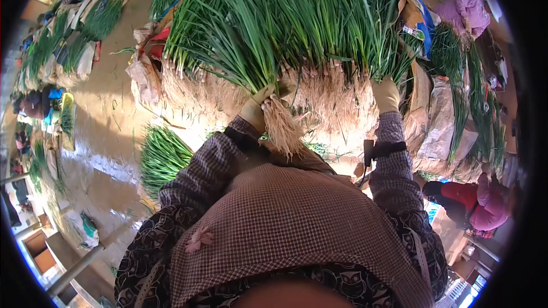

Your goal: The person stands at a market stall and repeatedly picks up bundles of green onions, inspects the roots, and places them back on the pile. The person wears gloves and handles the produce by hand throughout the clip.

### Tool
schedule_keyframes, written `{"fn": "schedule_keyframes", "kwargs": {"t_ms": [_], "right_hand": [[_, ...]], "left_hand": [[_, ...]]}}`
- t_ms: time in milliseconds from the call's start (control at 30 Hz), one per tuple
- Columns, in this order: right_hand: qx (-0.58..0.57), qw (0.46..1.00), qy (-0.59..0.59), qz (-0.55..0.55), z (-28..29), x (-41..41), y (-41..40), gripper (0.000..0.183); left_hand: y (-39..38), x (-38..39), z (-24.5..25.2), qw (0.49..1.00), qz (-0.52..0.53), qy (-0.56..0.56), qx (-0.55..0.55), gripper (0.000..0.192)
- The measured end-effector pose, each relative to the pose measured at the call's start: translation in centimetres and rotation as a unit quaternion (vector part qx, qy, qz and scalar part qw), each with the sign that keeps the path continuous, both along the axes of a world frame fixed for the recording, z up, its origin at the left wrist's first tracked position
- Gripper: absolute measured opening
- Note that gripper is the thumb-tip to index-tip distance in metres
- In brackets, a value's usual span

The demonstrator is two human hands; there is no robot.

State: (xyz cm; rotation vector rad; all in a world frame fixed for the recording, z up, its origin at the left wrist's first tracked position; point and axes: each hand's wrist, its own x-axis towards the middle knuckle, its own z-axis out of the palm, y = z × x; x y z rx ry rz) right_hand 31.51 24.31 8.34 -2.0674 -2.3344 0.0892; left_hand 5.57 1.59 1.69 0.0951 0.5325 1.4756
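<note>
My left hand (256, 109), in a pale yellow glove, is closed around a bunch of green leafy stalks (252, 47) with long pale roots, which look like garlic or scallion plants. The roots (284, 130) hang down below the fist. My right hand (385, 95), gloved alike, is at the base of stalks at the right end of a wide heap (317, 21); whether its fingers grip them cannot be told. The heap lies before me with leaves pointing away and a thick fringe of roots (338, 98) towards me.
More green stalks (165, 154) lie on the floor at my left. Woven sacks (143, 77) flank the heap, with another sack (439, 119) at the right. A person in pink and red (479, 205) is at the lower right; others work among heaps (55, 47) at the left.
</note>
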Motion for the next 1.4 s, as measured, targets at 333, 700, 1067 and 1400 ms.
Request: {"fn": "schedule_keyframes", "kwargs": {"t_ms": [333, 700, 1067, 1400], "right_hand": [[-0.26, 0.913, 0.279, 0.145, -5.0, -8.9, -0.9, 0.051], [-0.395, 0.73, 0.535, 0.159, -8.3, -8.7, -6.5, 0.03], [-0.118, 0.974, 0.065, 0.181, -2.7, -6.3, 1.5, 0.038], [-0.081, 0.959, 0.123, 0.243, -0.9, -0.9, -3.0, 0.031]], "left_hand": [[3.0, 2.8, -0.6, 0.99, -0.097, 0.105, 0.012, 0.065], [3.4, 4.4, 0.5, 0.986, -0.054, 0.152, -0.034, 0.029], [3.0, 3.6, 2.0, 0.997, 0.055, -0.06, -0.003, 0.034], [3.8, 4.6, -0.2, 0.997, -0.06, 0.036, -0.016, 0.037]]}}
